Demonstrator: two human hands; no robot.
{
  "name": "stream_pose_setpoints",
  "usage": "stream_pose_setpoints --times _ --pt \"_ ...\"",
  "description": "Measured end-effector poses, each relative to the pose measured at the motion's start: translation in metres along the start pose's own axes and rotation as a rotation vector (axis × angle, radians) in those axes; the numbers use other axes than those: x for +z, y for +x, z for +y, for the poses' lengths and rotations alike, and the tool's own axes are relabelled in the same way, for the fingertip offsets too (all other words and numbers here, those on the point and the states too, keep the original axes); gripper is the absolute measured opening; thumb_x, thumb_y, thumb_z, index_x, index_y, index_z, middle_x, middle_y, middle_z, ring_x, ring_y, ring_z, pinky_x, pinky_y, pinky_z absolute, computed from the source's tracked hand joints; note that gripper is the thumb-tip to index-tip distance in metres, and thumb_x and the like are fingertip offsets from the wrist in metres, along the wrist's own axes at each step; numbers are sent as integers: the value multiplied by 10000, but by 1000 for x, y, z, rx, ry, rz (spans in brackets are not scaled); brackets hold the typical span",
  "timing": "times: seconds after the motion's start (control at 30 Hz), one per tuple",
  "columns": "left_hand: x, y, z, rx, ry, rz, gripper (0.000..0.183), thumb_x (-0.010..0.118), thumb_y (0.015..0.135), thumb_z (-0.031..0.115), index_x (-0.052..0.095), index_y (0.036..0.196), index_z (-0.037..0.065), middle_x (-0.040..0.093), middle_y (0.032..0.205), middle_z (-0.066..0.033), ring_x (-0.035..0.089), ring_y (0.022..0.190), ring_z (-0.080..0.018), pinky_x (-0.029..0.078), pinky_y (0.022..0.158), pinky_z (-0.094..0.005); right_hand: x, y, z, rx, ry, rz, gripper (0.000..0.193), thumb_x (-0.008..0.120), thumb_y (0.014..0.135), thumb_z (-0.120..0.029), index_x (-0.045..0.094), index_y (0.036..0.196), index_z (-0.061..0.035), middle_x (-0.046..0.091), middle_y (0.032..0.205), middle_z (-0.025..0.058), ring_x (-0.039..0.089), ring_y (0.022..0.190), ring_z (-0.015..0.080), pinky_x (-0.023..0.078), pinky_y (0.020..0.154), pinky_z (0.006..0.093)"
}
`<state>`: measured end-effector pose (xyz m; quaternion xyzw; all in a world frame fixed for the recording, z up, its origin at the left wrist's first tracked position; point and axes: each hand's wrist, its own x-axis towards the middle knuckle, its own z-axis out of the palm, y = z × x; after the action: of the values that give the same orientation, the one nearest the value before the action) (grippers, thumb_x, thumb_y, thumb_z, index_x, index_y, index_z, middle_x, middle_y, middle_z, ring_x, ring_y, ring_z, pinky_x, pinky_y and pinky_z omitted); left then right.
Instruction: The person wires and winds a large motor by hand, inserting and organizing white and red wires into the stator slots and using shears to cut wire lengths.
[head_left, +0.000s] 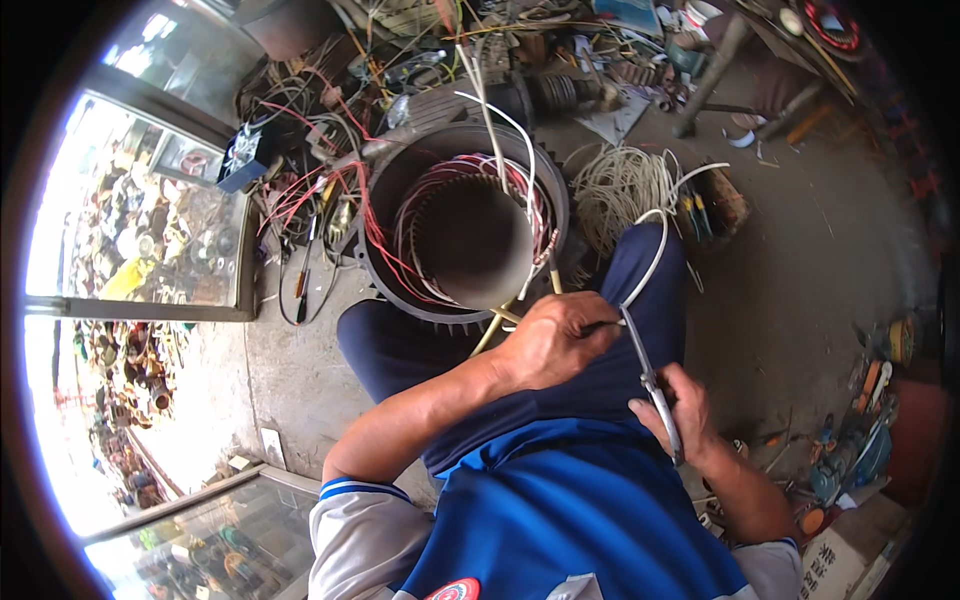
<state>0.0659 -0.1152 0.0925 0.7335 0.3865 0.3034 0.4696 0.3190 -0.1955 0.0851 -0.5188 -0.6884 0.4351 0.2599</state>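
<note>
My right hand grips a pair of scissors by the handles, with the blades pointing up and away toward my left hand. My left hand is closed, its fingertips pinching the near end of a white cable right beside the scissors' tip. A dark sliver shows at those fingertips, too small to name. Beyond my left hand stands a round motor stator between my knees, with red and white winding wires around its inner bore. White leads rise out of it, and yellowish sleeves come off its near side.
A coil of white cable lies right of the stator, beside an open box holding pliers. Tangled wires and scrap cover the far floor. A glass-panelled frame stands at left. Wooden stool legs are at far right, tools at lower right.
</note>
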Motion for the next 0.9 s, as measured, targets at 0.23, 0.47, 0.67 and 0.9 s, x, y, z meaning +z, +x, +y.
stream_pose_setpoints --times 0.23,0.47,0.67,0.9 --pt "-35 5 2 -165 -126 233 212 649 1036 173 656 1102 -29 661 826 -108 620 788 -144 522 720 -331 6 -24 38 -6 -474 21 452 873 751 -164 602 1085 -24 692 812 185 696 709 377 550 640 470" --pt "-152 35 -150 -352 -308 917 114 706 964 164 677 1000 59 551 719 54 431 512 -37 317 449 -226 -5 -32 29 -73 -801 -366 468 777 758 -183 629 1177 -36 698 930 161 693 818 378 560 712 498" --pt "-205 65 -253 -331 -426 1061 215 694 964 223 679 916 15 634 754 -28 552 647 -139 431 612 -328 6 40 -28 -100 -775 -382 408 760 800 -188 665 1159 -19 719 859 148 705 768 367 572 717 467" --pt "-187 72 -189 -76 229 1123 254 640 1015 228 686 1015 -21 653 847 -151 659 748 -256 504 703 -384 68 156 -81 -313 -227 -125 278 715 882 -4 656 1154 7 725 920 128 727 788 249 574 679 354"
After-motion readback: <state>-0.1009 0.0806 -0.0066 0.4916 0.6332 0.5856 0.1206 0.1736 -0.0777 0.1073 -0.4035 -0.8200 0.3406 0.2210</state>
